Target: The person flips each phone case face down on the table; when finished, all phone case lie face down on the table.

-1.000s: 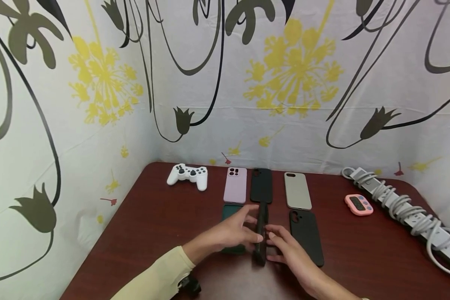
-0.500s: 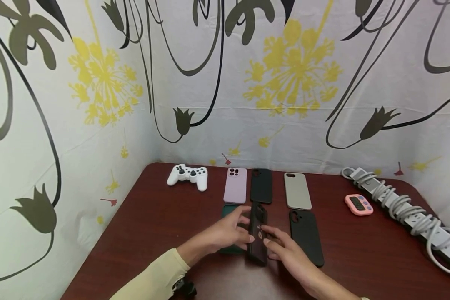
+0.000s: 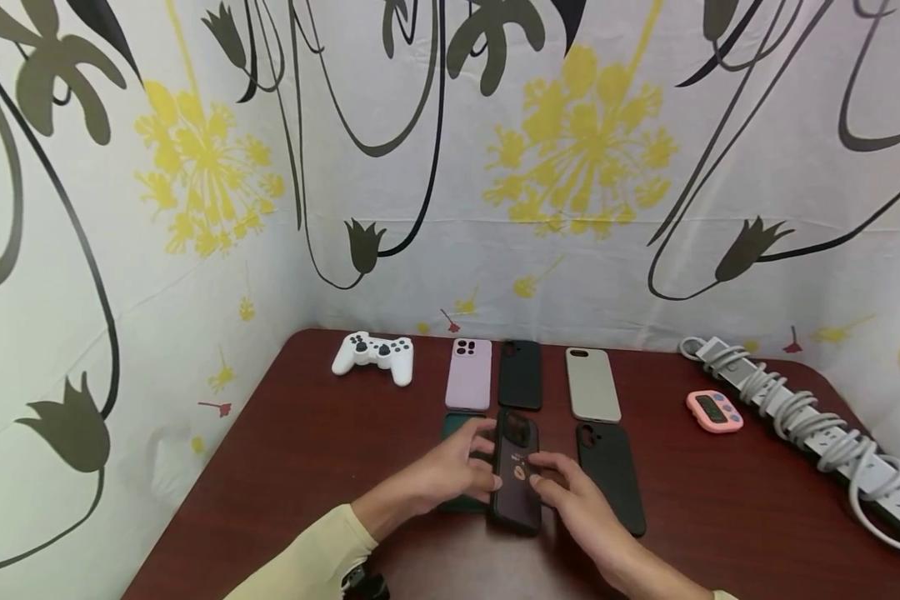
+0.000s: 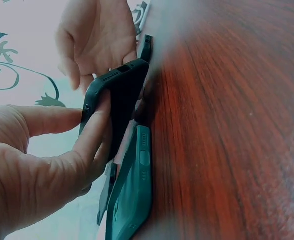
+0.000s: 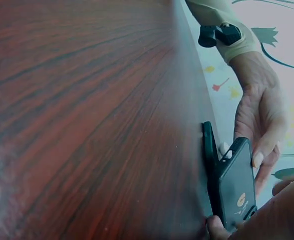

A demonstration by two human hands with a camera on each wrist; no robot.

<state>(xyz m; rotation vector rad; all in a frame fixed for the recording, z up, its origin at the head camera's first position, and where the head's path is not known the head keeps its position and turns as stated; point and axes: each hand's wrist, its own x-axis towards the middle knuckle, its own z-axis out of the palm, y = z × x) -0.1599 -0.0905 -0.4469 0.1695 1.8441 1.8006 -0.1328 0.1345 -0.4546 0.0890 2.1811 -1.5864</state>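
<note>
A black-framed phone case (image 3: 516,500) with a dark back, a small light print and a camera opening is held slightly tilted above the table. My left hand (image 3: 450,471) pinches its left edge; in the left wrist view the fingers reach onto the inner side of the phone case (image 4: 126,95). At the right edge, my right hand (image 3: 585,510) holds it, with one fingertip at the lower rim of the phone case (image 5: 237,180) in the right wrist view. A green phone case (image 4: 136,185) lies beneath my left hand, partly hidden. Right of my right hand lies another black case (image 3: 611,475).
Along the back lie a lilac case (image 3: 469,375), a black case (image 3: 520,375) and a beige case (image 3: 594,385). A white game controller (image 3: 373,357) sits back left. At right are a pink timer (image 3: 714,412) and a power strip (image 3: 810,425) wrapped in cord.
The held phone case has turned from edge-on to nearly flat, its printed back now facing up. Both hands have turned it between them and stayed near the same spot.
</note>
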